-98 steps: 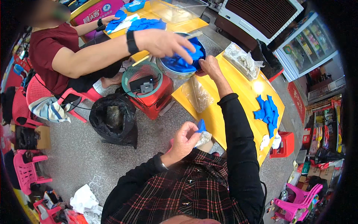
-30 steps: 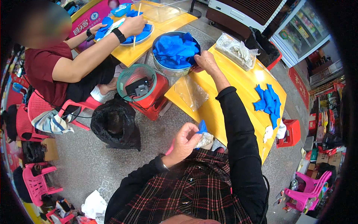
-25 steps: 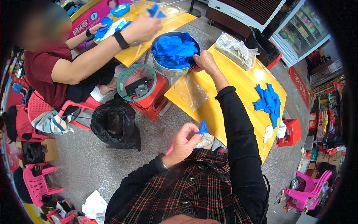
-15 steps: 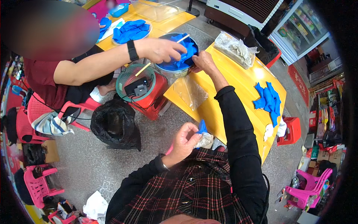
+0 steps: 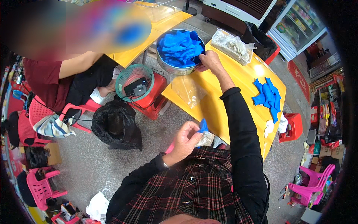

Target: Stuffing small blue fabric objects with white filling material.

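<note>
Left hand [image 5: 184,140]: fingers pinching small blue glove-like piece [image 5: 203,126], crumpled whitish wad [image 5: 206,139] against it. Right hand [image 5: 211,62]: fingers on rim of round silver metal pot [image 5: 175,69], loose blue glove-like heap [image 5: 180,48] inside, at yellow wooden-look table [image 5: 240,76] corner. Risk: slack rim grip tips pot, spills heap.

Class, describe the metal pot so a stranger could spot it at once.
Find the nearer yellow table. At its far left end, the wearer's right hand holds the rim of a round metal pot. Unlike the green basket nearby, this is heaped with blue pieces.
</note>
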`<control>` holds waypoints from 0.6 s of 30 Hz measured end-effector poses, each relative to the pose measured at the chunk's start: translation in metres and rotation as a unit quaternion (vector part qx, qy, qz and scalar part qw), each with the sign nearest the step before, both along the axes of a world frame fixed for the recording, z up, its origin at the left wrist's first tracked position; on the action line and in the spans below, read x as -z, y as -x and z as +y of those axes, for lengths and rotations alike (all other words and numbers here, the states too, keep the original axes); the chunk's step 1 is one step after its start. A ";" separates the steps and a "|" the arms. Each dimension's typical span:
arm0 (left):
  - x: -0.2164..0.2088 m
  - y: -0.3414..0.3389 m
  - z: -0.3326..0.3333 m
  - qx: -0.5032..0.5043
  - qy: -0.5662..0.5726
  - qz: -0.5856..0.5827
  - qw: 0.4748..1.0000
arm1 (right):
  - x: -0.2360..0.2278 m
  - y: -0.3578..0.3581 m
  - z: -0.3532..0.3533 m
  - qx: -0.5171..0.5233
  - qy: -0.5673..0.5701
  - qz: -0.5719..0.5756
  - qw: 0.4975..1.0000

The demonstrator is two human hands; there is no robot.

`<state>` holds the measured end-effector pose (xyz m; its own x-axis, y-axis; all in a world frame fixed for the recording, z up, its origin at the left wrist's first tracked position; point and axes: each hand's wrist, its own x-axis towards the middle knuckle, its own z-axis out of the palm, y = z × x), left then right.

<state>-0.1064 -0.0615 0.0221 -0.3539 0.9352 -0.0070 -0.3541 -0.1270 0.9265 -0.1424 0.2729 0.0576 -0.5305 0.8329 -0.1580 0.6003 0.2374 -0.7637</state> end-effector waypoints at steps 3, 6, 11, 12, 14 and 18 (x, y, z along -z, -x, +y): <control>-0.001 0.000 -0.002 0.000 0.007 -0.007 1.000 | -0.020 -0.009 -0.018 0.013 0.053 0.014 0.998; -0.003 -0.005 0.000 0.009 0.006 -0.008 1.000 | -0.021 -0.024 -0.014 0.032 0.066 0.033 0.997; -0.003 -0.013 0.002 0.016 0.001 -0.024 1.000 | -0.020 -0.032 -0.010 0.041 0.077 0.035 0.996; -0.002 -0.014 0.002 0.016 0.002 -0.023 1.000 | -0.020 -0.032 -0.010 0.039 0.075 0.035 0.996; 0.000 -0.015 0.003 0.018 0.014 -0.020 1.000 | -0.020 -0.032 -0.011 0.037 0.073 0.036 0.996; -0.001 -0.015 0.003 0.011 0.005 -0.022 1.000 | -0.025 -0.025 -0.019 0.015 0.065 0.041 0.997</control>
<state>-0.0913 -0.0583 0.0234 -0.3333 0.9423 -0.0317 -0.3978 -0.1101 0.9108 -0.1171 0.2535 0.0829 -0.5217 0.8235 -0.2231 0.5397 0.1160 -0.8338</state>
